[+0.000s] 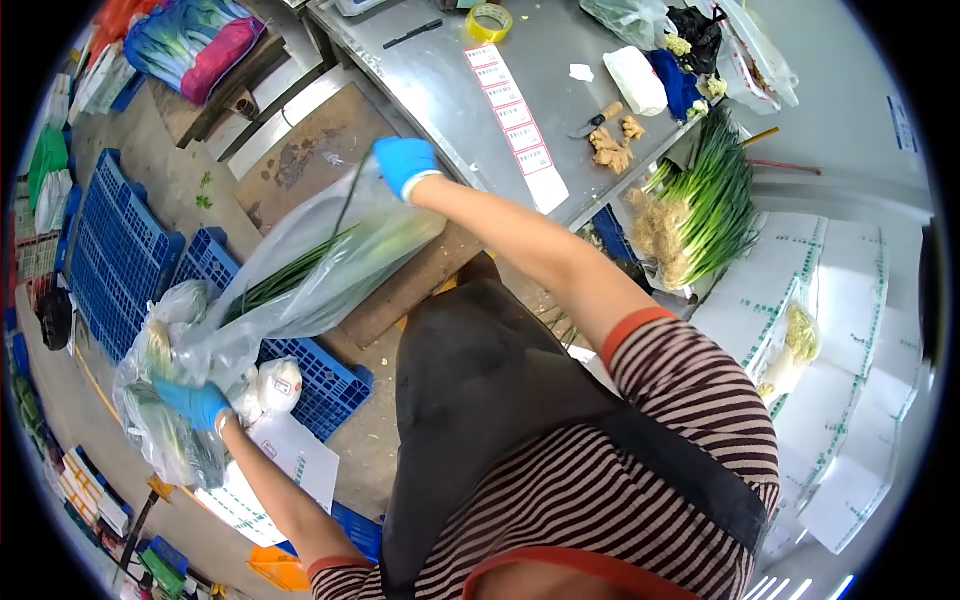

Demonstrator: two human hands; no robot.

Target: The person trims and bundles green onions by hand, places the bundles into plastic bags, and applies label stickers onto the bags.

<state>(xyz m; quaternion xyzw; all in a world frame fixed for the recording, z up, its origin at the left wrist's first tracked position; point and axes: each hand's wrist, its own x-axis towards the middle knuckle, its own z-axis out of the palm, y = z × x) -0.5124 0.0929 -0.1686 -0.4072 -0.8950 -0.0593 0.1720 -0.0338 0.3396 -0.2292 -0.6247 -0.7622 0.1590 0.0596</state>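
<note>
1. Steel-grey metal bench (pixel 430 85), in the head view, carries a yellow tape roll (pixel 489 22), a strip of red-bordered white labels (pixel 515 125) and knobbly brown ginger (pixel 610 152).
2. Blue-gloved right hand (pixel 405 165) is closed on the upper end of a long clear plastic bag (pixel 225 345), with slender green onions (pixel 290 280) inside.
3. That bag slants between the hands, beside a blue plastic pallet (pixel 315 385).
4. Blue-gloved left hand (pixel 195 403) touches crumpled clear plastic; whether its fingers grip, I cannot tell.

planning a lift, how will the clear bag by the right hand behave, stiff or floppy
The clear bag will probably sag, since its thin film looks creased. The long green stalks showing through may stiffen it lengthwise.
</note>
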